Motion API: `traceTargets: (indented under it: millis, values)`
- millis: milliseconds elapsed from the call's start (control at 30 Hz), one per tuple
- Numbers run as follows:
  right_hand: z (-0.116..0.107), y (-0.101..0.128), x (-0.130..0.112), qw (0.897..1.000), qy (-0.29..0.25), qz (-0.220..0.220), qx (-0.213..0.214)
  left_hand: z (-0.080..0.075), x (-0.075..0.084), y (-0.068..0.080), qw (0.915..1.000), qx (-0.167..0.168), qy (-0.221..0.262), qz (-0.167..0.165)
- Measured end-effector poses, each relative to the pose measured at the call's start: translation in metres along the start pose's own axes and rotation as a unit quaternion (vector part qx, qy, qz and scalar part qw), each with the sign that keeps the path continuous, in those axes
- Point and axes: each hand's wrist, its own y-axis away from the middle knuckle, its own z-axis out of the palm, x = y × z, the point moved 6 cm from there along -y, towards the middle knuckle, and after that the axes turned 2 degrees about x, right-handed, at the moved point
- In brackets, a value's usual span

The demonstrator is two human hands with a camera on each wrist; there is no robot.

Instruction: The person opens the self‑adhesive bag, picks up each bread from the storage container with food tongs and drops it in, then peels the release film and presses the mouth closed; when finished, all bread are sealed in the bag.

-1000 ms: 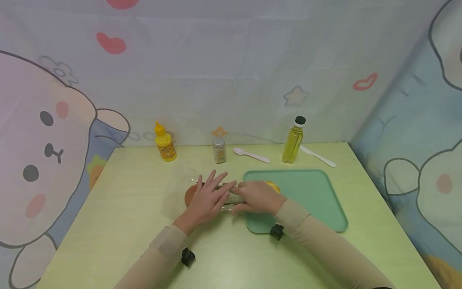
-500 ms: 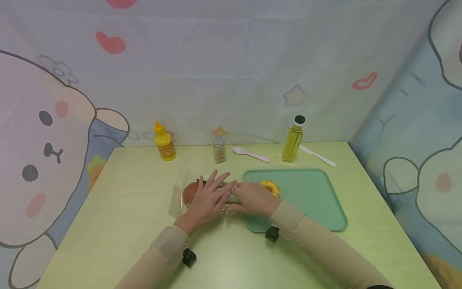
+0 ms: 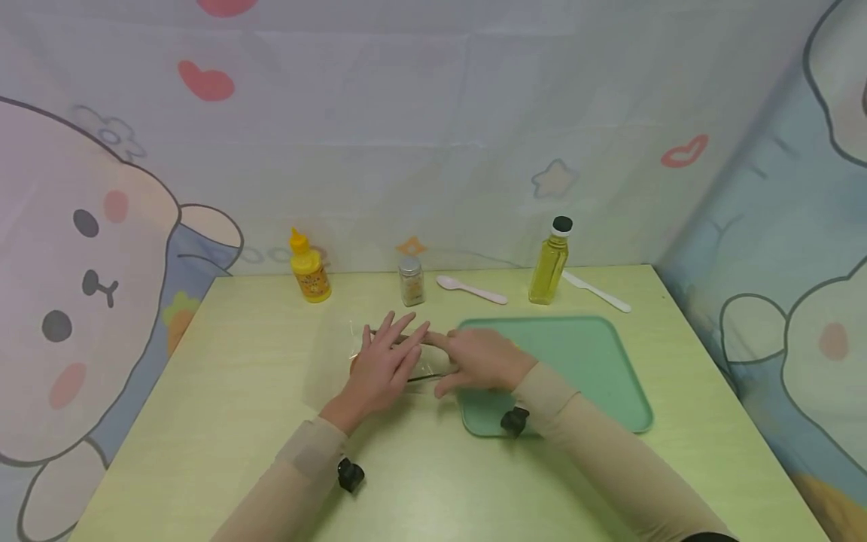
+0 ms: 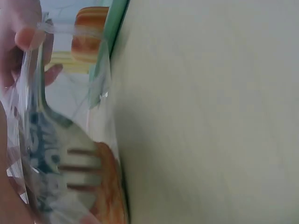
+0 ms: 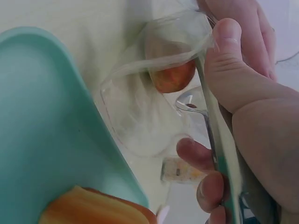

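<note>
A clear plastic bag (image 3: 339, 354) lies on the yellow-green table, left of a green tray (image 3: 589, 376). It holds a brown bun (image 4: 105, 186), which shows through the film in the right wrist view (image 5: 174, 77). My left hand (image 3: 382, 361) lies flat on the bag with its fingers straight and spread. My right hand (image 3: 477, 360) pinches the bag's edge (image 5: 205, 116) between thumb and fingers at the tray's near left corner. A second golden roll (image 5: 93, 207) sits on the tray, hidden behind my right hand in the head view.
Along the back edge stand a yellow squeeze bottle (image 3: 308, 267), a small spice jar (image 3: 410, 281) and an oil bottle (image 3: 550, 261), with a pink spoon (image 3: 472, 290) and a white knife (image 3: 596, 293) lying there. Printed curtains close off the back and right.
Both hands shifted slightly over the bag. My left hand now covers most of the bun, and my right hand now hides the roll on the tray.
</note>
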Motion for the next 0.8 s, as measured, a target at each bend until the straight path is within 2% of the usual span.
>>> traceTargets:
  millis: [400, 800]
  values:
    - [-0.007, 0.016, 0.015, 1.0, 0.021, 0.013, -0.012, -0.011, -0.014, -0.003, 0.9998, 0.006, 0.019, -0.004]
    - [-0.003, 0.016, 0.008, 0.999, 0.037, -0.015, 0.018, -0.005, -0.007, 0.0, 0.9997, 0.003, 0.02, 0.014]
